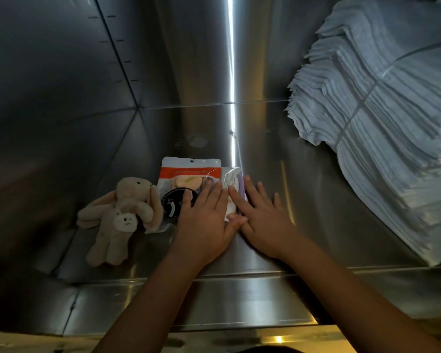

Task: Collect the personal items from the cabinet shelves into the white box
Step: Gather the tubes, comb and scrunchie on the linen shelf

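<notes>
Steel cabinet shelf (265, 138), with walls of the same metal. A bundled stack of white folded cloths (382, 123) fills the right side, tied crosswise with cord. A cream plush rabbit (122, 215) lies at left, a smaller one against its front. My left hand (206, 220) lies flat, fingers straight, on an orange-banded pouch (186, 174) just beside the rabbit. My right hand (262, 220) is also flat, fingers spread, over a small clear packet (231, 178) with a purple edge. My thumbs touch.

Left hand (206, 220) and right hand (261, 217) flat, fingers straight
</notes>
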`<state>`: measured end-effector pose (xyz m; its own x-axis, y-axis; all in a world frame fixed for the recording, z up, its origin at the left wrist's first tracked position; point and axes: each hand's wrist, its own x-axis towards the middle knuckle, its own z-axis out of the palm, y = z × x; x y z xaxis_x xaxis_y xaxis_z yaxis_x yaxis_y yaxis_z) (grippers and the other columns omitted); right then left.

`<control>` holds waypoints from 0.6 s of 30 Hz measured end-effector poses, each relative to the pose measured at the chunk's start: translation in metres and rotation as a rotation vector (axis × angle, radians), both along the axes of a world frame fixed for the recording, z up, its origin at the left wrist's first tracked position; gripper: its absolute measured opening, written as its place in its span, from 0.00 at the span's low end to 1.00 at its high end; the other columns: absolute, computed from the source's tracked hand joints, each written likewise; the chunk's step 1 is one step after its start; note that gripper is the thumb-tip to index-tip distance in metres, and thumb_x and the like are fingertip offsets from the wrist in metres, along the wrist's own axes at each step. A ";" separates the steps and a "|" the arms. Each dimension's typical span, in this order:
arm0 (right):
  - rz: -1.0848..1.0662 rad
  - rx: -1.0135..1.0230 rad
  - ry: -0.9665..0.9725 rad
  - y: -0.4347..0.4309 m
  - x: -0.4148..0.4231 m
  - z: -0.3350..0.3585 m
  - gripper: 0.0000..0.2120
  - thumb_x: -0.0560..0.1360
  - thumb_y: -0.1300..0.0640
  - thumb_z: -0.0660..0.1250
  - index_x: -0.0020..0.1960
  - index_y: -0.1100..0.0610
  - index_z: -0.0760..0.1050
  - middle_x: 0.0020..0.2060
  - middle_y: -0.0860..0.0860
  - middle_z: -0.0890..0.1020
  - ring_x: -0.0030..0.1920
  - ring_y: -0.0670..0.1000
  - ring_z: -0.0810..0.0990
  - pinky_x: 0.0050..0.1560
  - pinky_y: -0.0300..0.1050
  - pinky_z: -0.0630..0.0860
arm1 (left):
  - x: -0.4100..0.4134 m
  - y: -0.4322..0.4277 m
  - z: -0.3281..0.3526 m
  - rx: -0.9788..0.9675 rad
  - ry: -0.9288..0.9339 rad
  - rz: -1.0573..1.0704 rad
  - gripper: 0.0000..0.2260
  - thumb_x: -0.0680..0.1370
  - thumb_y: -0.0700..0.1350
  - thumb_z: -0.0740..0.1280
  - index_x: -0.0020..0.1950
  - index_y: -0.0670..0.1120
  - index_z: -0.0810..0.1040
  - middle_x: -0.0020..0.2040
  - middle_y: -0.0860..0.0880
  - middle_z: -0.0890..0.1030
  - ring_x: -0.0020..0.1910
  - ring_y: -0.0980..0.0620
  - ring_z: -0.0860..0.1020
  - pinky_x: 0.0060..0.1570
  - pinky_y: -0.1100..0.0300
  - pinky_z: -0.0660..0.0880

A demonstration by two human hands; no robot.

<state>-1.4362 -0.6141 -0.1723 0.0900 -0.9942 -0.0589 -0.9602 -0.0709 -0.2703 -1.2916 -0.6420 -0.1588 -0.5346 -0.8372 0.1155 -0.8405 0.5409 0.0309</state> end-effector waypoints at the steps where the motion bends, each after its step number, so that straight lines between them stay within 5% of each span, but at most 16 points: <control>1: 0.003 0.002 0.006 0.000 -0.002 0.000 0.28 0.79 0.41 0.46 0.74 0.44 0.38 0.75 0.52 0.38 0.74 0.57 0.39 0.70 0.62 0.43 | -0.001 0.001 0.001 0.002 0.012 0.004 0.39 0.71 0.64 0.32 0.75 0.47 0.55 0.75 0.48 0.57 0.75 0.51 0.49 0.70 0.48 0.46; 10: 0.028 -0.061 -0.125 0.013 -0.013 0.018 0.27 0.79 0.46 0.53 0.75 0.47 0.48 0.76 0.50 0.47 0.74 0.54 0.46 0.70 0.60 0.51 | 0.001 0.026 0.010 -0.038 0.038 0.175 0.26 0.78 0.57 0.51 0.74 0.47 0.57 0.76 0.48 0.53 0.74 0.49 0.52 0.69 0.46 0.50; 15: 0.190 -0.111 -0.073 0.027 0.005 0.025 0.26 0.79 0.48 0.53 0.75 0.47 0.49 0.76 0.49 0.47 0.74 0.53 0.42 0.71 0.59 0.45 | 0.009 0.064 0.023 -0.158 0.142 0.274 0.23 0.76 0.50 0.54 0.64 0.40 0.73 0.65 0.40 0.74 0.65 0.40 0.70 0.62 0.39 0.64; 18: 0.298 -0.118 -0.064 0.035 0.017 0.026 0.27 0.79 0.48 0.53 0.75 0.46 0.46 0.76 0.49 0.47 0.74 0.53 0.42 0.71 0.58 0.42 | 0.017 0.091 0.023 -0.207 0.175 0.386 0.20 0.75 0.48 0.56 0.61 0.40 0.77 0.61 0.40 0.77 0.62 0.41 0.74 0.58 0.39 0.67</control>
<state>-1.4196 -0.5794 -0.1463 0.3779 -0.9232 0.0704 -0.8736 -0.3808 -0.3029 -1.2745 -0.5515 -0.1354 -0.1465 -0.9206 0.3621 -0.9731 0.2000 0.1146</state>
